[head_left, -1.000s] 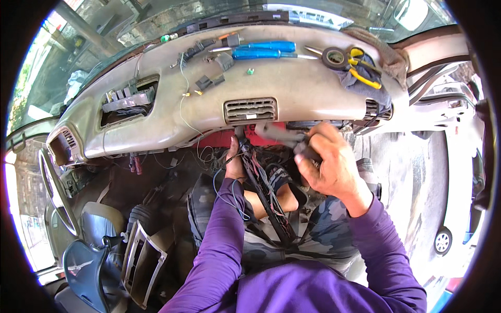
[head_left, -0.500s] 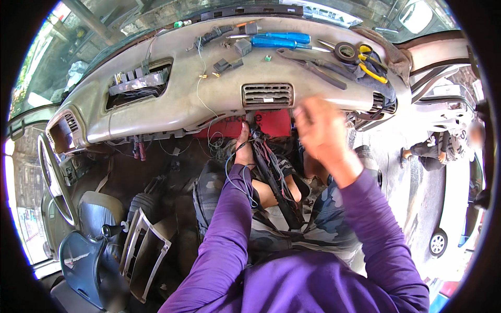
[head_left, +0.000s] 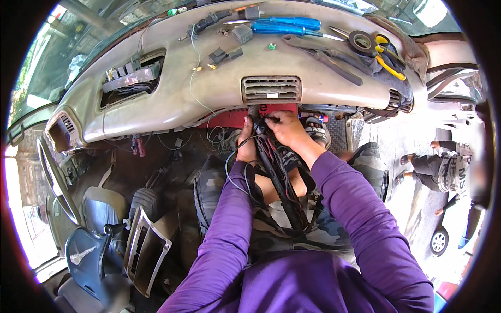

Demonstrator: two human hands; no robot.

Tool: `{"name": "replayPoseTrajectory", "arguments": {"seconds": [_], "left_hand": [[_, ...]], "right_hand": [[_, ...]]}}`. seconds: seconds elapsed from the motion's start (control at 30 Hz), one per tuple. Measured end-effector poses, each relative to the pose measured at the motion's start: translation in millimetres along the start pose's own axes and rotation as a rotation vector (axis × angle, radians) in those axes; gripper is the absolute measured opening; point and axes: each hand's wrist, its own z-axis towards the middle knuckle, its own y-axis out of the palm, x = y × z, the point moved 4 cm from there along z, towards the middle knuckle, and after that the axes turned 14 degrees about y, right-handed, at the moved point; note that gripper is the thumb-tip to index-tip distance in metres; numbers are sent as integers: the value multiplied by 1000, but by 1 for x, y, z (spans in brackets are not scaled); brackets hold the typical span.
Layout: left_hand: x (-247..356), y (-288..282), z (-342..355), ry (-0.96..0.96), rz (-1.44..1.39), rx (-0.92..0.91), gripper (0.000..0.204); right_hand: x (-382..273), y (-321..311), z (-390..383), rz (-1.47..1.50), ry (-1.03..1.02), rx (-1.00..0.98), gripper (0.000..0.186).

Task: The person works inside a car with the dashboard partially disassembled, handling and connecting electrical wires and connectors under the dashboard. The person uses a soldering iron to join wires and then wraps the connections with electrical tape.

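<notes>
A black bundle of wires (head_left: 282,182) runs from under the beige dashboard (head_left: 172,104) down across my lap. My left hand (head_left: 246,143) is closed on wires at the top of that bundle, just below the dashboard's lower edge. My right hand (head_left: 286,130) pinches the bundle's upper end right beside it, fingers touching the left hand's. A red part (head_left: 229,119) shows behind both hands. Both sleeves are purple.
On top of the dashboard lie a blue screwdriver (head_left: 292,23), a roll of black tape (head_left: 362,39), yellow-handled pliers (head_left: 389,60) and small connectors (head_left: 224,55). A centre vent (head_left: 271,88) sits above my hands. Steering wheel (head_left: 55,180) at left. Another person (head_left: 443,167) crouches outside, right.
My right hand has come down from the dashboard's front edge to the top of the wire bundle, beside my left hand. The view has tilted slightly down.
</notes>
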Motion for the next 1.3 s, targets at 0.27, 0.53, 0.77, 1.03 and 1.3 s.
{"name": "replayPoseTrajectory", "arguments": {"seconds": [0.27, 0.53, 0.77, 1.03, 1.3], "left_hand": [[-6, -6, -1, -31, -59, -8, 60], [-8, 1, -1, -6, -17, -69, 61], [-8, -26, 3, -43, 95, -32, 60], [-20, -14, 12, -44, -4, -1, 49], [-44, -81, 49, 355, 448, -90, 32]], "right_hand": [[18, 36, 17, 482, 260, 5, 33], [45, 39, 50, 205, 429, -216, 33], [30, 43, 47, 199, 409, -339, 26], [58, -10, 54, 239, -50, 259, 34], [-7, -8, 10, -35, 6, -181, 33]]}}
